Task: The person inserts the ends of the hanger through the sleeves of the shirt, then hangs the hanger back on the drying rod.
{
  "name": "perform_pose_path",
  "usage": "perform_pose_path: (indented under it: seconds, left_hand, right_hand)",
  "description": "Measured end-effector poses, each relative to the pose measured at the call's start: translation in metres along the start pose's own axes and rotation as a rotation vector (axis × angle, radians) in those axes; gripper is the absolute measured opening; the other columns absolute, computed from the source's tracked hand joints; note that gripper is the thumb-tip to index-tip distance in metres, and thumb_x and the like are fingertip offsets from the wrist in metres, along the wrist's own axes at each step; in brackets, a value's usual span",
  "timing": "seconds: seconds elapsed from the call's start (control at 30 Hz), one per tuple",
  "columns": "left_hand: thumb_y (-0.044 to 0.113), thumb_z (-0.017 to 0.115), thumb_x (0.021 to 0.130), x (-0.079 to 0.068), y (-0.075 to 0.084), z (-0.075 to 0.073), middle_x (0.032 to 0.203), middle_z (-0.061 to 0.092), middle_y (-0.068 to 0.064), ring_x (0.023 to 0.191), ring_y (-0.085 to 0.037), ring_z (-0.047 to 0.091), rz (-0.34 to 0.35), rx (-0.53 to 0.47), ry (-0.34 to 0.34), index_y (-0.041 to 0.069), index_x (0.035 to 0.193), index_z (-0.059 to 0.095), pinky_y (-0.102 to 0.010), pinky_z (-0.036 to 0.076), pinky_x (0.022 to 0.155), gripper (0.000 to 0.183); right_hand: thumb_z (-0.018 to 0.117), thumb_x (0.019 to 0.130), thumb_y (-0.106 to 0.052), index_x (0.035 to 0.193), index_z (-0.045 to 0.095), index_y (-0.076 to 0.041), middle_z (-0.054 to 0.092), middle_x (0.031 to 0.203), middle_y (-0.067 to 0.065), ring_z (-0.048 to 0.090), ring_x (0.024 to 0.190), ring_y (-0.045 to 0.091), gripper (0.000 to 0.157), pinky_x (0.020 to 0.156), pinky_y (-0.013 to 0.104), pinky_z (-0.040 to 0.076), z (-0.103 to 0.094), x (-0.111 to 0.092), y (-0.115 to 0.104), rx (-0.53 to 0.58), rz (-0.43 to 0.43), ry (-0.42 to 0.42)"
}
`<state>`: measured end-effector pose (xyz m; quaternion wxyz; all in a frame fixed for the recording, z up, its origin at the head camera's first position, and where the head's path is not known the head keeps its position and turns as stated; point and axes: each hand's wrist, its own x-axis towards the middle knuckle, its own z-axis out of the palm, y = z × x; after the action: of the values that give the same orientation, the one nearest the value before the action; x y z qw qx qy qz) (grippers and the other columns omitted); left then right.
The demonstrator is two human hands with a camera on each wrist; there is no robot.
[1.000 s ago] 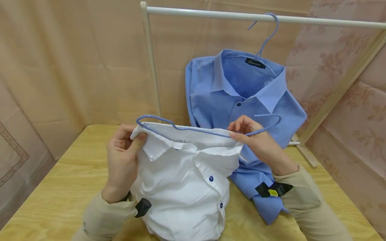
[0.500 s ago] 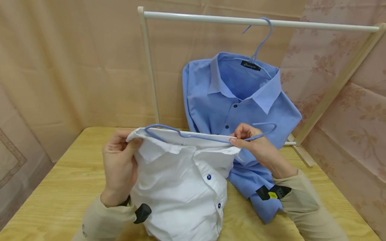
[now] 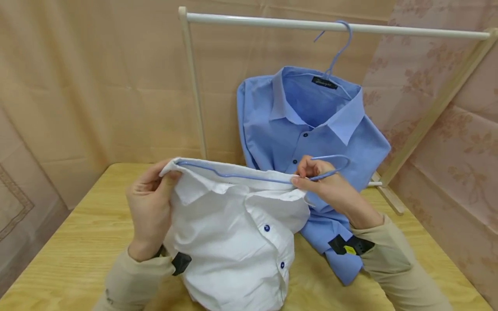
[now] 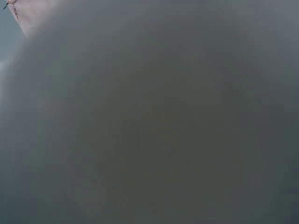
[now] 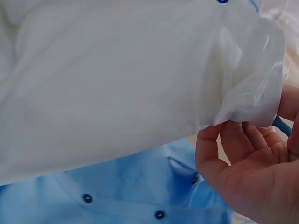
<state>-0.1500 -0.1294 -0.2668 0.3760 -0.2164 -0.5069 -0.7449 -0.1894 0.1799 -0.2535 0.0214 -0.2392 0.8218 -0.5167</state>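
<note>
A white shirt with dark blue buttons is held up by its collar over the table. My left hand pinches the left end of the collar between thumb and fingers. At the other end, my right hand pinches the blue wire hanger together with the collar edge. The hanger lies along the inside of the collar, its hook sticking out to the right past my right hand. In the right wrist view the fingers curl up at the white cloth. Cloth close to the lens blurs nearly all of the left wrist view.
Behind, a blue shirt hangs on another blue hanger from the white rail of a garment rack. Its lower part rests on the wooden table. Beige and pink curtains stand around the table.
The hanger's left end has slid down from above the collar to inside it, and its hook has shifted left. My left hand has moved slightly left with the collar.
</note>
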Motion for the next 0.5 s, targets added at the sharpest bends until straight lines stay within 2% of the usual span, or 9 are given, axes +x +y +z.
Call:
perform_pose_path:
  seconds: [0.13, 0.23, 0.37, 0.43, 0.5]
  left_hand:
    - [-0.010, 0.063, 0.077, 0.006, 0.001, -0.005, 0.089, 0.070, -0.003, 0.077, -0.009, 0.063, 0.106, 0.141, -0.055, -0.011, 0.095, 0.066, -0.016, 0.048, 0.066, 0.018]
    - [-0.009, 0.064, 0.077, 0.010, 0.003, -0.010, 0.089, 0.070, -0.001, 0.080, -0.008, 0.062, 0.226, 0.348, -0.137, -0.010, 0.094, 0.067, -0.016, 0.047, 0.071, 0.017]
    - [-0.010, 0.066, 0.075, 0.012, 0.004, -0.017, 0.088, 0.069, -0.005, 0.082, -0.011, 0.060, 0.420, 0.680, -0.310, -0.001, 0.094, 0.069, -0.017, 0.045, 0.076, 0.022]
    - [-0.012, 0.066, 0.073, 0.011, 0.001, -0.017, 0.087, 0.067, -0.008, 0.082, -0.016, 0.060, 0.503, 0.801, -0.415, 0.002, 0.096, 0.069, -0.021, 0.045, 0.076, 0.027]
    - [-0.013, 0.067, 0.071, 0.008, -0.004, -0.015, 0.084, 0.066, -0.008, 0.079, -0.020, 0.059, 0.553, 0.883, -0.496, 0.003, 0.097, 0.069, -0.026, 0.046, 0.074, 0.030]
  right_hand:
    - [0.056, 0.089, -0.011, 0.079, 0.038, -0.004, 0.032, 0.066, 0.004, 0.030, 0.056, 0.013, 0.022, 0.053, 0.028, 0.028, 0.001, 0.000, -0.012, -0.026, -0.054, 0.001]
    - [0.055, 0.090, -0.008, 0.079, 0.040, -0.005, 0.041, 0.073, 0.005, 0.042, 0.063, 0.012, 0.018, 0.057, 0.024, 0.035, 0.002, 0.000, -0.020, 0.014, -0.090, -0.005]
    - [0.051, 0.090, -0.003, 0.080, 0.047, -0.009, 0.056, 0.093, 0.004, 0.056, 0.086, 0.014, 0.012, 0.071, 0.021, 0.045, 0.003, 0.002, -0.026, 0.154, -0.134, -0.011]
    - [0.050, 0.090, 0.000, 0.080, 0.049, -0.011, 0.060, 0.098, 0.003, 0.058, 0.090, 0.013, 0.014, 0.074, 0.020, 0.046, 0.005, 0.004, -0.027, 0.203, -0.160, -0.003]
    - [0.050, 0.090, 0.001, 0.081, 0.050, -0.009, 0.061, 0.098, 0.001, 0.059, 0.092, 0.012, 0.013, 0.076, 0.018, 0.046, 0.009, 0.006, -0.029, 0.179, -0.193, 0.011]
